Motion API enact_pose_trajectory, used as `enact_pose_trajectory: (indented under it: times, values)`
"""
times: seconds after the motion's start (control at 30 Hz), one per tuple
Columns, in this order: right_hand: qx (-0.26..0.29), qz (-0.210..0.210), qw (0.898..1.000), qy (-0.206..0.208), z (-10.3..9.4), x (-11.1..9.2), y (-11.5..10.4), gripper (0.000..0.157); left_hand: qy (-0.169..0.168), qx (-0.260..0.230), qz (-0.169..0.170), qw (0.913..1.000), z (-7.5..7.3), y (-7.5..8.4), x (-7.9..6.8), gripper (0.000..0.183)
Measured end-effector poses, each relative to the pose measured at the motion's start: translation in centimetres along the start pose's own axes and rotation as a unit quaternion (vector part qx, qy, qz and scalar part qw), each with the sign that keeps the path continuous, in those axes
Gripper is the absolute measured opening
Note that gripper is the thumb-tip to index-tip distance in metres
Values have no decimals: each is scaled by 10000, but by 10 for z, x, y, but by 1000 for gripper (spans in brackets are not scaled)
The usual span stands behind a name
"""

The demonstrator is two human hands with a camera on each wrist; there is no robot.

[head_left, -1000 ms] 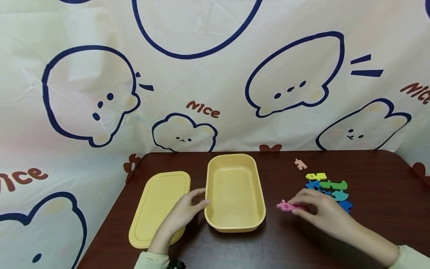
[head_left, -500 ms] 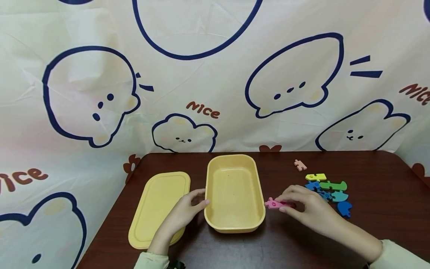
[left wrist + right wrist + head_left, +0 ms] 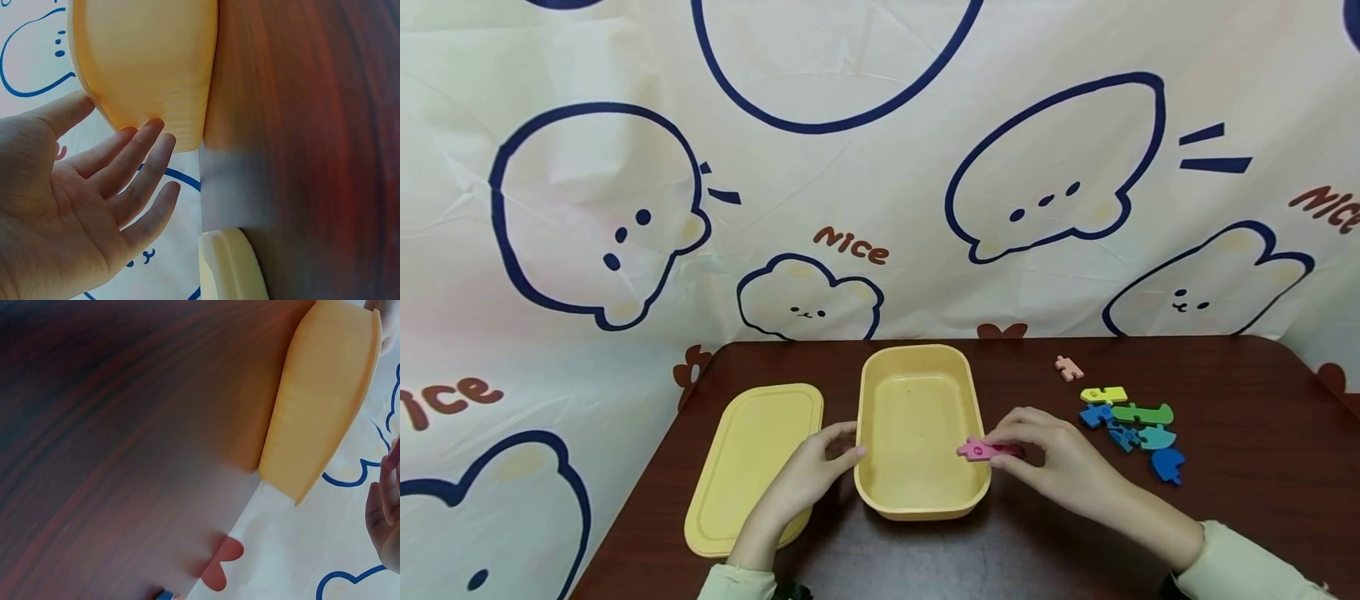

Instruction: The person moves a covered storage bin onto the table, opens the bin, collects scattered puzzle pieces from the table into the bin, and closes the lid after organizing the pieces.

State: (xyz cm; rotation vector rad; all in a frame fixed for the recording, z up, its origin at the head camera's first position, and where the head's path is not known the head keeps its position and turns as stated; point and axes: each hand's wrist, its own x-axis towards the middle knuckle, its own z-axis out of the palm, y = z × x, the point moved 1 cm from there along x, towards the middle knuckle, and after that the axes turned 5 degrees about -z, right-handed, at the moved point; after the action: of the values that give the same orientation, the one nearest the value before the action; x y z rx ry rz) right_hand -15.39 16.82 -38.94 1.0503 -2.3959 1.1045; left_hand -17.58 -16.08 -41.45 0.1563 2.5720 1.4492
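Note:
A yellow rectangular box (image 3: 917,408) stands on the table, its inside facing up. At its left side is my left hand (image 3: 815,479); the left wrist view shows this hand (image 3: 87,194) with loosely extended fingers against the outer wall of the box (image 3: 147,56) and the thumb at the rim. My right hand (image 3: 1060,454) pinches a pink puzzle piece (image 3: 976,450) between thumb and fingers, over the right rim of the box. In the right wrist view, part of the right hand (image 3: 386,519) shows at the edge beside the box (image 3: 319,394); the pink piece is hidden there.
A flat yellow lid (image 3: 756,467) lies left of the box, partly under the left forearm. To the right lie several puzzle pieces: peach (image 3: 1070,369), yellow (image 3: 1103,395), green (image 3: 1144,414), teal (image 3: 1156,437) and blue (image 3: 1167,465). A cartoon-printed cloth (image 3: 917,283) hangs behind the table.
My right hand has moved left with the pink puzzle piece, from the table beside the pile to over the box's right rim. The left hand stays at the box.

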Motion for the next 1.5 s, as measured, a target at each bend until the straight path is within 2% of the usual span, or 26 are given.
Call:
enact_pose_trajectory:
  times: [0.4, 0.67, 1.2, 1.5]
  values:
    - [376, -524, 9979, 65, 18, 16, -3, 21, 28, -71, 44, 10000, 0, -1, 1, 44]
    - [455, -411, 9981, -114, 28, 22, -4, 18, 42, -41, 69, 10000, 1, -2, 1, 45]
    - [597, -598, 9956, -393, 46, 33, -6, 13, 86, 3, 224, 9997, 1, -3, 1, 44]
    - [683, -643, 9938, -597, 56, 39, -3, 11, 112, 46, 132, 9998, 1, -3, 1, 45]
